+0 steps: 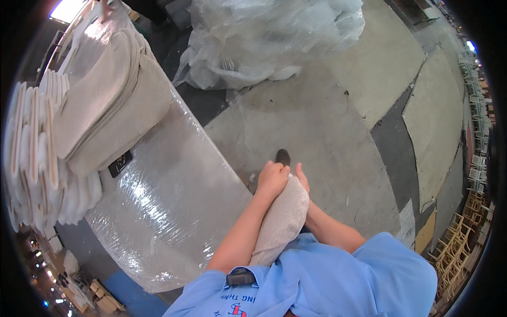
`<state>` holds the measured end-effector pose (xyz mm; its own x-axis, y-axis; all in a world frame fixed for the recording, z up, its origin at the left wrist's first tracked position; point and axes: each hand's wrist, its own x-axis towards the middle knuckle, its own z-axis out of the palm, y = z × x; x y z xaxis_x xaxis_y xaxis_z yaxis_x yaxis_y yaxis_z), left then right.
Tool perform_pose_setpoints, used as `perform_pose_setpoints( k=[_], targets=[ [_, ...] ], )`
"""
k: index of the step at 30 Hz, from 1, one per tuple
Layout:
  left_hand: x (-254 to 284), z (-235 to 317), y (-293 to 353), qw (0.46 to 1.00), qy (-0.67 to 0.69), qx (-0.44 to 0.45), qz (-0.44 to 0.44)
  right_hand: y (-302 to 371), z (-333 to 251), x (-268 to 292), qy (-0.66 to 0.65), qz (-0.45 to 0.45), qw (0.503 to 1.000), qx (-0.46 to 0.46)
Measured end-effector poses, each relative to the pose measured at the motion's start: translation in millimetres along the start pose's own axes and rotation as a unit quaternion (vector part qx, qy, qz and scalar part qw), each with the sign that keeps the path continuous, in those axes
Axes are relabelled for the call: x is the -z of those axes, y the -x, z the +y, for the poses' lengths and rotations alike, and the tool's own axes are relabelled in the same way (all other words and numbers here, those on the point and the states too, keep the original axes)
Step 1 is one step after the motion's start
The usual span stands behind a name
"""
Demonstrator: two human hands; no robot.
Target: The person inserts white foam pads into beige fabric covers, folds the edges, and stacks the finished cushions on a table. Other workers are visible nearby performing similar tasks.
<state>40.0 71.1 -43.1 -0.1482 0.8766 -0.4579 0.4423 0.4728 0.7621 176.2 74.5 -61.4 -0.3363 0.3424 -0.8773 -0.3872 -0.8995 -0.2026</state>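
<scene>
A beige woven fabric piece, seemingly a cushion cover [284, 211], is held upright against my body, its lower part resting at my blue shirt. My left hand [273, 179] is closed on its far end, fingers curled at the edge. On the other side, my right hand [302, 178] grips the same end with the thumb raised; its other fingers are hidden behind the fabric. A bit of white filling or cloth shows between the hands. To the left, a stack of similar beige covers [113, 95] lies on the plastic-wrapped table [174, 195].
Folded white padding [39, 153] is piled at the table's left edge. A small black item [120, 164] sits by the covers. A big clear plastic bag of white filling [269, 39] stands on the floor ahead. Flat boards [435, 127] cover the floor at right, with chair frames [459, 232] beyond.
</scene>
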Motion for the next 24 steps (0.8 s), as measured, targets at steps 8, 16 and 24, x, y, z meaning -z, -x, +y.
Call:
perform_pose_setpoints(
  k=[8, 16, 24],
  targets=[
    [8.6, -13.3, 15.2, 0.992, 0.128, 0.009, 0.011, 17.1, -15.0, -37.6, 0.207, 0.201, 0.957, 0.037],
    [11.5, -17.3, 10.2, 0.991, 0.114, 0.047, 0.051, -20.2, -14.8, -35.2, 0.327, 0.224, 0.918, 0.007],
    [-7.5, -29.9, -8.5, 0.991, 0.071, 0.101, 0.043, -43.1, 2.4, -7.4, 0.454, 0.059, 0.888, 0.042]
  ],
)
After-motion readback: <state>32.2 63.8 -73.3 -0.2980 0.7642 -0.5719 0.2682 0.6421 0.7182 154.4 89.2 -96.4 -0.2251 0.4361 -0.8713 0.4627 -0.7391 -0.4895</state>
